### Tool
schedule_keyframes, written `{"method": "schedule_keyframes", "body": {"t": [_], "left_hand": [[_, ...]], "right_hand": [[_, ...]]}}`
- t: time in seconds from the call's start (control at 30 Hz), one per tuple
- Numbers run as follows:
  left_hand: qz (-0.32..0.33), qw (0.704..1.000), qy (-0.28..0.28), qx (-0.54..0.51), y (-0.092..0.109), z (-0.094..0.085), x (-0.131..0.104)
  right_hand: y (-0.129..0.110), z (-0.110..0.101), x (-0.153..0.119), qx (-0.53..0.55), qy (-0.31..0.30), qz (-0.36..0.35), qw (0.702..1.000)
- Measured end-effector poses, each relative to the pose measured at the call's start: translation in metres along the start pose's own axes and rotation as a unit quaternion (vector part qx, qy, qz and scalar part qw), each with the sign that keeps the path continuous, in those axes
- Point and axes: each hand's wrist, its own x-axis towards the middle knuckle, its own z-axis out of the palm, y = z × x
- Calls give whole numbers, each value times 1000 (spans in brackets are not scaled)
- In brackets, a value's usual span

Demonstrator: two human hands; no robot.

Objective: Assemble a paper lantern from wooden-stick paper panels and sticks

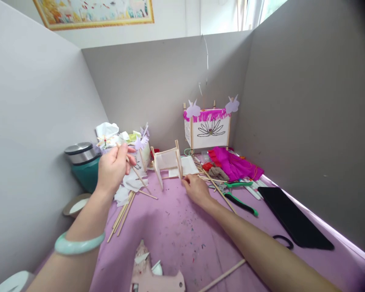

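My left hand (114,166) is raised at the left, its fingers closed on a thin wooden stick (139,177) that slants down to the right. Near the middle, my right hand (196,188) pinches the bottom of a corner post on a small frame (167,159) made of sticks and white paper. The frame stands on the purple cloth (176,227) with its front side open. Behind it to the right is a finished-looking paper lantern (211,132) with a flower drawing, pink fringe and pale rabbit-shaped cutouts.
A pink glue gun (158,280) lies at the near edge. Loose sticks (121,215) and a teal jar (85,166) are at the left. Green-handled pliers (240,202), magenta paper (234,162) and a black phone-like slab (295,217) sit at the right. Grey partitions (167,89) surround the table.
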Motion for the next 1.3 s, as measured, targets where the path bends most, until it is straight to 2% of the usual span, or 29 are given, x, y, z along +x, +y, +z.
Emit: {"method": "schedule_keyframes", "body": {"t": [0.1,0.2,0.3,0.43,0.53,0.63,0.77,0.83,0.9,1.0,1.07,1.17,1.3], "left_hand": [[-68,993,-42,-93,7,1,-23],[-119,975,-85,-165,5,9,-38],[-142,965,-97,-199,-4,18,-47],[-162,955,-110,-224,-21,28,-56],[-177,949,-113,-235,-36,32,-61],[-201,948,-89,-231,-53,33,-63],[-239,947,-79,-198,-71,30,-63],[-261,946,-82,-172,-77,27,-63],[-284,943,-83,-151,-81,24,-63],[-308,935,-95,-148,-83,22,-64],[-308,932,-103,-158,-84,22,-65],[-290,934,-100,-185,-84,23,-66],[-283,930,-72,-222,-85,21,-64]], "right_hand": [[-17,-15,-24,40,-45,-85,995],[-28,-19,-48,85,-95,-153,980],[-27,-14,-61,131,-130,-153,971],[-16,-5,-65,152,-154,-172,961],[-8,1,-63,95,-126,-189,969],[0,4,-59,8,-71,-136,988],[10,4,-54,-24,-31,-74,996],[11,2,-52,-5,-9,-62,998],[9,0,-51,66,18,-59,996],[7,-1,-49,233,38,-45,971],[7,-1,-48,304,38,-22,952],[11,2,-47,299,36,-23,953],[15,6,-49,184,16,-89,979]]}}
